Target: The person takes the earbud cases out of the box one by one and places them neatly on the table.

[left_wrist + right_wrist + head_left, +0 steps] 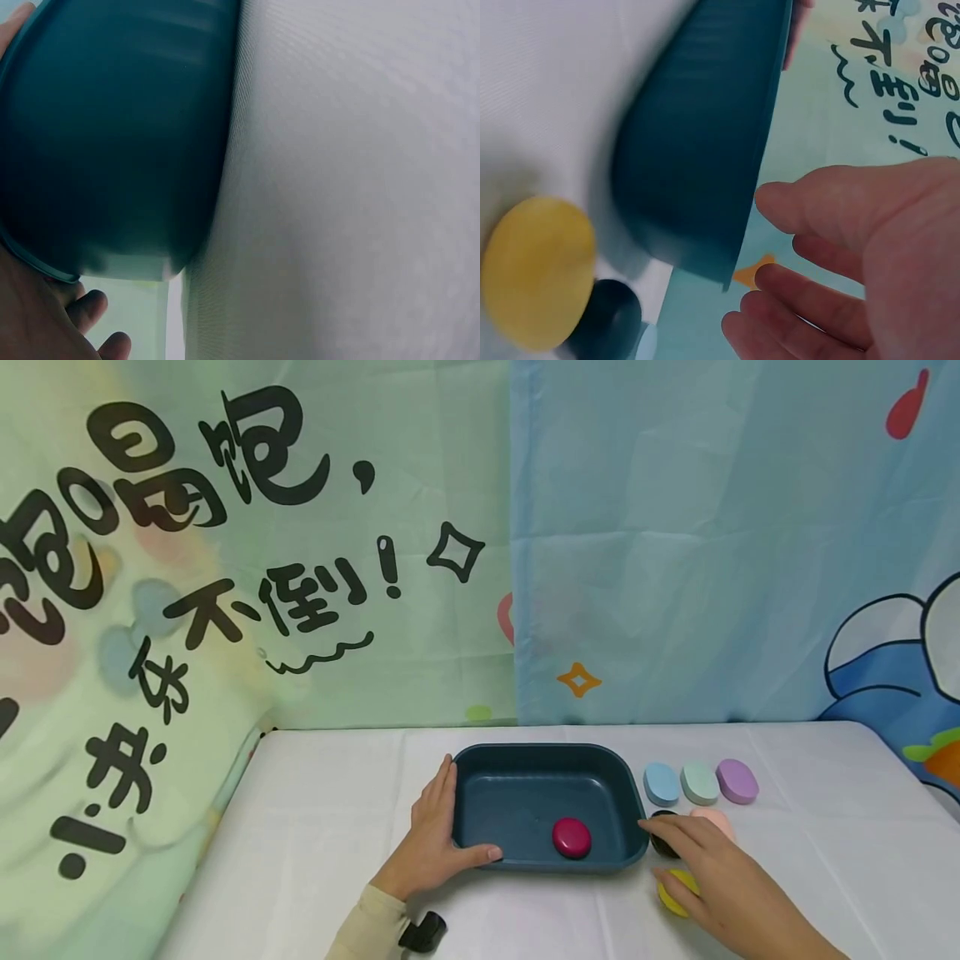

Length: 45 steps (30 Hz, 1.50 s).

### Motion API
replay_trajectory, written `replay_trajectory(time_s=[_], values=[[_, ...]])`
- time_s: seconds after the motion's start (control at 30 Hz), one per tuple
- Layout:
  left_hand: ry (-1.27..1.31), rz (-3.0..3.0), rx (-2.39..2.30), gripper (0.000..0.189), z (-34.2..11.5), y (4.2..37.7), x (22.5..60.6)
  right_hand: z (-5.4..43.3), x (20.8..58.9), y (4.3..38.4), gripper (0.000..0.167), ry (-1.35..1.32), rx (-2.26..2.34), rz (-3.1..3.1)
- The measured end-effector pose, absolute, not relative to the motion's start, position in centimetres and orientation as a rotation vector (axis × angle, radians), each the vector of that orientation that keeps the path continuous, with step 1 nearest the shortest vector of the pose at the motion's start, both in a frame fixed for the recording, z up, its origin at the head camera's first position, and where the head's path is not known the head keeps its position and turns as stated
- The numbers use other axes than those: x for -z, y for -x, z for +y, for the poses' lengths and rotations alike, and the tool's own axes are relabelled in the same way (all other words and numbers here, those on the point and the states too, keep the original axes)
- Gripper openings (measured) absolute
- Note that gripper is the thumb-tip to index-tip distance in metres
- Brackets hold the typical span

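A dark teal rectangular tray (525, 806) with rounded corners stands on the table, and a glossy crimson rounded piece (572, 838) lies inside it. Against the tray's left side rests my left hand (435, 839), fingers straight along the rim and thumb on the front edge. My right hand (720, 877) hovers by the tray's right side with loosely bent fingers and nothing between them. Below it are a yellow piece (677, 893) and a black piece (665, 835), partly covered. In the right wrist view, the yellow piece (540, 274) stands apart from my fingers.
Light blue (662, 784), mint (700, 782) and purple (737, 781) pieces lie in a row right of the tray, with a pink one (716, 821) in front. A white cloth covers the table (300, 860). Printed fabric (675, 527) hangs behind.
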State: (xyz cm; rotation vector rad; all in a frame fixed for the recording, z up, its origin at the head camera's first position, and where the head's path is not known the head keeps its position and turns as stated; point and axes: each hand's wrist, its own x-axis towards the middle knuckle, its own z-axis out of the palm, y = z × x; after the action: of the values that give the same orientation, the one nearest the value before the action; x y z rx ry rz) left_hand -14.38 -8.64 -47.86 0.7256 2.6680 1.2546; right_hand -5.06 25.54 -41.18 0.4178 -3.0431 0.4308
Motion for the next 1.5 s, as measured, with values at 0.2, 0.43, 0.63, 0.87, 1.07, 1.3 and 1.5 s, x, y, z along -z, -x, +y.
replay_trajectory(time_s=[0.2, 0.43, 0.63, 0.87, 1.07, 1.3, 1.5], values=[[-0.731, 2.673, -1.249, 0.124, -8.6, 14.5, 48.0, 24.7, 41.1, 5.7, 0.052, -0.578, -0.394, -2.813], [-0.728, 2.666, -1.252, 0.122, -8.5, 14.6, 47.8, 23.5, 41.2, 7.0, 0.052, -0.717, -0.425, -2.649], [-0.729, 2.659, -1.255, 0.121, -8.5, 14.6, 47.8, 22.4, 40.9, 7.9, 0.049, -0.69, -0.493, -2.721], [-0.736, 2.668, -1.253, 0.122, -8.5, 14.6, 47.8, 21.4, 40.9, 9.0, 0.048, -0.689, -0.484, -2.78], [-0.733, 2.668, -1.249, 0.122, -8.5, 14.6, 47.8, 20.6, 40.9, 9.7, 0.046, -0.703, -0.498, -2.855], [-0.731, 2.671, -1.242, 0.121, -8.5, 14.5, 47.7, 20.0, 41.2, 10.7, 0.048, -0.722, -0.517, -2.914], [-0.725, 2.666, -1.243, 0.12, -8.5, 14.5, 47.6, 19.6, 41.3, 11.4, 0.048, -0.726, -0.603, -2.987]])
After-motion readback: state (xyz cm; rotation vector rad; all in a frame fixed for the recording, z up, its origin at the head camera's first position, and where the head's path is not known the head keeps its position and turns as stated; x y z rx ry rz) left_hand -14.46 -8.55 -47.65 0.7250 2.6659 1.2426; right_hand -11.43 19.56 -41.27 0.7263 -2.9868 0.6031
